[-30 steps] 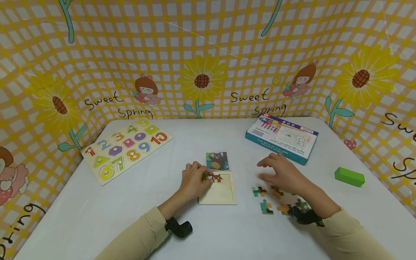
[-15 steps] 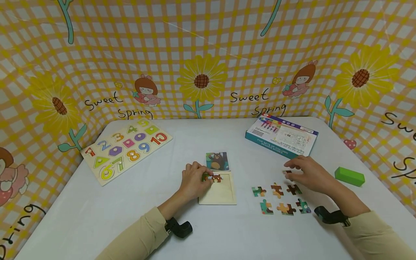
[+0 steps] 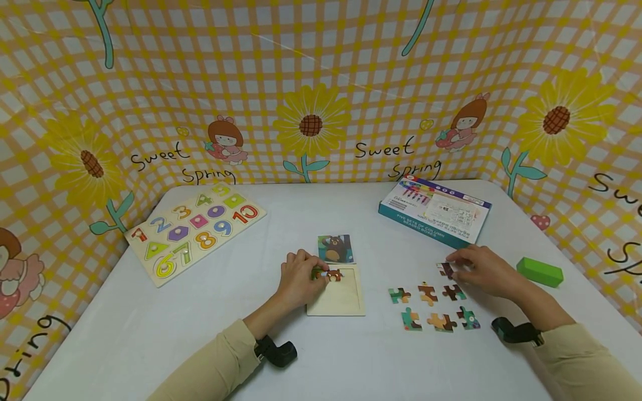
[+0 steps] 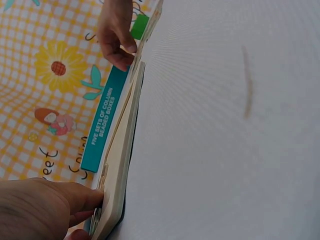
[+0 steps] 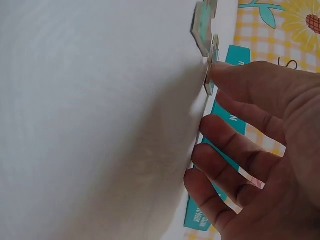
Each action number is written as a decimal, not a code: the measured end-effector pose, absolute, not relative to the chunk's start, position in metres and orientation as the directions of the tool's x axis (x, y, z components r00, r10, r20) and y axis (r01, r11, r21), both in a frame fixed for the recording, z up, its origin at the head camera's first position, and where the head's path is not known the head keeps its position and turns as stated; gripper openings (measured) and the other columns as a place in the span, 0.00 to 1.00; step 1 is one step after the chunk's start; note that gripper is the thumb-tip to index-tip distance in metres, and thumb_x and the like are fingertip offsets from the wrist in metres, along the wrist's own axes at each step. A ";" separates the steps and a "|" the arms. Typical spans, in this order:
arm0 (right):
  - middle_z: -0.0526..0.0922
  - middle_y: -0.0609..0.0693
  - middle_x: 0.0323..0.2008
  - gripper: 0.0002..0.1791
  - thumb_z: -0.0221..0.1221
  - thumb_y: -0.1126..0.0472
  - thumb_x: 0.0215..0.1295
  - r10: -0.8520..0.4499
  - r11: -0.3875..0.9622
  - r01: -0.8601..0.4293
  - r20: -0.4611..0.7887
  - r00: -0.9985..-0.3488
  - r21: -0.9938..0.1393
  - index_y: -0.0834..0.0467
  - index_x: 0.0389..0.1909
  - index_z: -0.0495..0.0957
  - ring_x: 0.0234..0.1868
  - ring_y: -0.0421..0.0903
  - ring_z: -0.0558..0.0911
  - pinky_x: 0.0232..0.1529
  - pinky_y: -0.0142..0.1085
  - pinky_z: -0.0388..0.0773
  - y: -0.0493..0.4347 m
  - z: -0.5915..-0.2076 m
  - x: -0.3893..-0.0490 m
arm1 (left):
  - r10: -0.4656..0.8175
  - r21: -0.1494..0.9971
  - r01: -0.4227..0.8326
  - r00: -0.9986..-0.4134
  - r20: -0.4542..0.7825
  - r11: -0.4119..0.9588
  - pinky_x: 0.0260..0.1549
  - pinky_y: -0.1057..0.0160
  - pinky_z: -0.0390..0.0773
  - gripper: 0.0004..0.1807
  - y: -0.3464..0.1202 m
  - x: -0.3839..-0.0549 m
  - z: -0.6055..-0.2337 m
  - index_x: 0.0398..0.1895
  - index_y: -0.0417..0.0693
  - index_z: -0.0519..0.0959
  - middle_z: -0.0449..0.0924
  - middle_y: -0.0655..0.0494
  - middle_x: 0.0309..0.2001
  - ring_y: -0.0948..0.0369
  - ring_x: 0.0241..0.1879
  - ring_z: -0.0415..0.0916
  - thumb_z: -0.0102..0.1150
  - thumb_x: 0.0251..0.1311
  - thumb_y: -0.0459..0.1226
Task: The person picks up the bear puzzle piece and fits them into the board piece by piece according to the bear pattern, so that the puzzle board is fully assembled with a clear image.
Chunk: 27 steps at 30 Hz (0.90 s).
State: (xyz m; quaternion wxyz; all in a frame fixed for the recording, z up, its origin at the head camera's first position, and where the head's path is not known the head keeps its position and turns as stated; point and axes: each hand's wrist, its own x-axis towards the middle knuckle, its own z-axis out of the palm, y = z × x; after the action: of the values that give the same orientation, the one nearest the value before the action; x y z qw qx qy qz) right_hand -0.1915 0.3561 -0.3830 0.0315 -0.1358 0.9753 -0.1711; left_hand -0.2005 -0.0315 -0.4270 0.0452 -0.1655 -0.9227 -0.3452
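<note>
My left hand (image 3: 302, 278) bends over the left side of a shallow wooden puzzle tray (image 3: 346, 303), thumb and index fingertip on a green puzzle piece (image 3: 316, 273) in its top-left corner. Beside that corner, a piece with a brown bear's face (image 3: 334, 275) lies along the tray's top. On the right, my right hand (image 3: 484, 270) has thumb and index finger at the edge of a dark brown puzzle piece (image 3: 443, 270); in the right wrist view the thumb (image 5: 227, 75) lies against it and the other fingers are spread. Several loose puzzle pieces (image 3: 428, 293) lie nearer me.
A bear picture card (image 3: 336, 248) lies beyond the tray. At the back right is a flat boxed set (image 3: 433, 211), with a green block (image 3: 539, 273) to its right. A number-and-shape board (image 3: 195, 231) lies at left. Patterned cloth (image 3: 311, 67) walls the white table.
My right hand has moved right, past the loose pieces, and come down at the farthest one, which has shifted slightly. My left hand has stayed at the tray.
</note>
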 end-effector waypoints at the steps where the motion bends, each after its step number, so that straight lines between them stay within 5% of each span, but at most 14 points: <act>1: 0.78 0.59 0.44 0.18 0.61 0.61 0.56 -0.274 0.904 -0.251 -0.018 -0.962 -0.345 0.62 0.48 0.79 0.45 0.55 0.73 0.45 0.51 0.73 0.357 -0.384 -0.192 | 0.274 0.623 0.337 -0.941 0.198 0.706 0.38 0.57 0.57 0.08 -0.032 -0.200 -0.427 0.36 0.53 0.83 0.71 0.53 0.39 0.56 0.41 0.60 0.64 0.52 0.40; 12: 0.77 0.56 0.40 0.18 0.62 0.62 0.55 -0.259 0.907 -0.230 -0.037 -0.965 -0.352 0.61 0.48 0.80 0.42 0.51 0.69 0.40 0.38 0.68 0.359 -0.388 -0.194 | 0.276 0.628 0.347 -0.938 0.211 0.697 0.38 0.56 0.58 0.08 -0.032 -0.200 -0.427 0.35 0.53 0.83 0.71 0.52 0.38 0.55 0.41 0.60 0.64 0.51 0.40; 27: 0.77 0.55 0.40 0.17 0.62 0.63 0.56 -0.254 0.907 -0.234 -0.012 -0.967 -0.350 0.61 0.47 0.80 0.42 0.51 0.69 0.40 0.38 0.66 0.361 -0.392 -0.195 | 0.279 0.624 0.353 -0.935 0.217 0.697 0.39 0.55 0.58 0.08 -0.032 -0.199 -0.426 0.36 0.52 0.83 0.72 0.51 0.39 0.55 0.41 0.60 0.64 0.51 0.40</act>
State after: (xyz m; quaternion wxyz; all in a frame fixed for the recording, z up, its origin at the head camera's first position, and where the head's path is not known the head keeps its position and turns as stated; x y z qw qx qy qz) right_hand -0.1947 0.3609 -0.3916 0.0288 -0.1250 0.9760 -0.1758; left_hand -0.1994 -0.0323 -0.4260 0.0526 -0.1719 -0.9196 -0.3493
